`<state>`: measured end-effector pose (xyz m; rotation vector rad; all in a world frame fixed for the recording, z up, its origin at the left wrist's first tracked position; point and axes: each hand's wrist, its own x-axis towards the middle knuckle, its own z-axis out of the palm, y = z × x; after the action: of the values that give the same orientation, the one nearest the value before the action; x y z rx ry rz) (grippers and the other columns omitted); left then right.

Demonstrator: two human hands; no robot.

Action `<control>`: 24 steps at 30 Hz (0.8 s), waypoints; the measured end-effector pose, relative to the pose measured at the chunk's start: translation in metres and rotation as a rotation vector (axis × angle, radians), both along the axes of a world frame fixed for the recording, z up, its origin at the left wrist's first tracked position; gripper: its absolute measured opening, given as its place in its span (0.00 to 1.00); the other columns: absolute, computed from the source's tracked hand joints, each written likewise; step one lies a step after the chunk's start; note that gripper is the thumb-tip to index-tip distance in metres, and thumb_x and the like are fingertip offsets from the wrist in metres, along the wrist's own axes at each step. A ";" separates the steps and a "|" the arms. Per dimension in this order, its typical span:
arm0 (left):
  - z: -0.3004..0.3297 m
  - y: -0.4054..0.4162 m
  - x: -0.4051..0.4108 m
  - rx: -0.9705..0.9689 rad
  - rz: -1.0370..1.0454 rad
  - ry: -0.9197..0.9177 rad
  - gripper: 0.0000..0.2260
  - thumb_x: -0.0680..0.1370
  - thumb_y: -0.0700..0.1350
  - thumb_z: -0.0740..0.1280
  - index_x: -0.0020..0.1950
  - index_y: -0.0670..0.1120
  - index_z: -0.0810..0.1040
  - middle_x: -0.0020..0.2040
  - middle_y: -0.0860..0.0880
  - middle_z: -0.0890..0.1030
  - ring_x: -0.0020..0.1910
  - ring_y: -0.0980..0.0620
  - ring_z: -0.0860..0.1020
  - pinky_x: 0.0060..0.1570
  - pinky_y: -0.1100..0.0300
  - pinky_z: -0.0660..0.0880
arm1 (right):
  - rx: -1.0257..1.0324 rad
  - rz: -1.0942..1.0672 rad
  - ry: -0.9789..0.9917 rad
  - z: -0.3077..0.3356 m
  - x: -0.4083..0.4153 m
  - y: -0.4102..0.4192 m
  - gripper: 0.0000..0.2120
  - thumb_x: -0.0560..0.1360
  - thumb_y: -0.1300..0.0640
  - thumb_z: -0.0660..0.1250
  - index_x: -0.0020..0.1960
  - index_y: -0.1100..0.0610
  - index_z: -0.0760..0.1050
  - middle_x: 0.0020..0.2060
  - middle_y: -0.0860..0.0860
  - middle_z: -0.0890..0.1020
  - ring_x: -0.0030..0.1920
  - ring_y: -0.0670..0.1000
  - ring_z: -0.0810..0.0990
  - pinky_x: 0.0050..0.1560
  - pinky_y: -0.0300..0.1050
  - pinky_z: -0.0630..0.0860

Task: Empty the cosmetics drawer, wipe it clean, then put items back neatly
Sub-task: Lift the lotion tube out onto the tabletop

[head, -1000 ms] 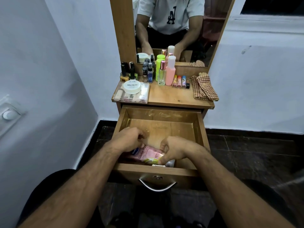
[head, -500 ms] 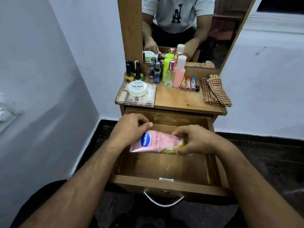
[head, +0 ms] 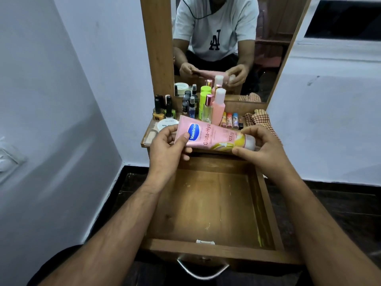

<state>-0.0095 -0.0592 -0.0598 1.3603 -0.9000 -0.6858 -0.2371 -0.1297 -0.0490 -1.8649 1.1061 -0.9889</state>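
1. The left hand (head: 168,144) pinches the flat crimped end of a pink lotion tube (head: 210,137), thumb on the front face and fingers curled behind it.
2. The right hand (head: 261,145) grips the tube's white cap end, thumb below and fingers curled over the top.
3. The tube is held in the air between both hands, above the back edge of the open drawer (head: 208,207) and in front of the table (head: 144,142).
4. Its long axis runs nearly level from left to right, sloping slightly down toward the right; the cap points right, the crimped end left, and the printed label faces the camera.
5. The drawer is pulled out, its wooden floor bare, with a metal handle (head: 203,269) on the front.
6. On the table behind the tube stand nail polish bottles (head: 158,112), small spray bottles (head: 191,109), a green bottle (head: 204,102), a clear perfume bottle (head: 207,110), a pink bottle (head: 219,106) and a row of lip balms (head: 229,120).
7. A white round jar (head: 166,123) sits on a clear case at the left; a checked cloth (head: 260,120) lies at the right.
8. A mirror (head: 226,44) rises behind them.
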 end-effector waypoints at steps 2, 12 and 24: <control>0.007 -0.012 0.000 -0.009 0.021 0.017 0.18 0.79 0.44 0.70 0.68 0.47 0.73 0.51 0.48 0.84 0.39 0.53 0.84 0.36 0.55 0.83 | -0.007 -0.048 -0.060 0.002 0.005 -0.013 0.23 0.69 0.55 0.79 0.61 0.50 0.75 0.57 0.43 0.77 0.58 0.46 0.78 0.51 0.40 0.81; 0.003 -0.041 -0.003 0.135 -0.011 -0.317 0.23 0.80 0.39 0.67 0.75 0.50 0.69 0.44 0.58 0.82 0.25 0.62 0.78 0.26 0.70 0.73 | -0.220 -0.175 0.259 -0.013 0.009 -0.057 0.29 0.73 0.62 0.74 0.72 0.53 0.72 0.63 0.49 0.75 0.60 0.46 0.72 0.61 0.44 0.75; 0.000 -0.043 -0.004 0.270 -0.004 -0.613 0.22 0.80 0.47 0.69 0.74 0.50 0.71 0.64 0.48 0.80 0.31 0.59 0.82 0.30 0.71 0.75 | -0.258 -0.199 0.395 -0.023 0.014 -0.064 0.25 0.73 0.59 0.74 0.68 0.52 0.73 0.62 0.50 0.79 0.61 0.49 0.75 0.60 0.47 0.75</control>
<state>-0.0137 -0.1022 -0.0602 1.8591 -1.3242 -0.3988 -0.2236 -0.1941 -0.0723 -2.2597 1.4760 -0.9293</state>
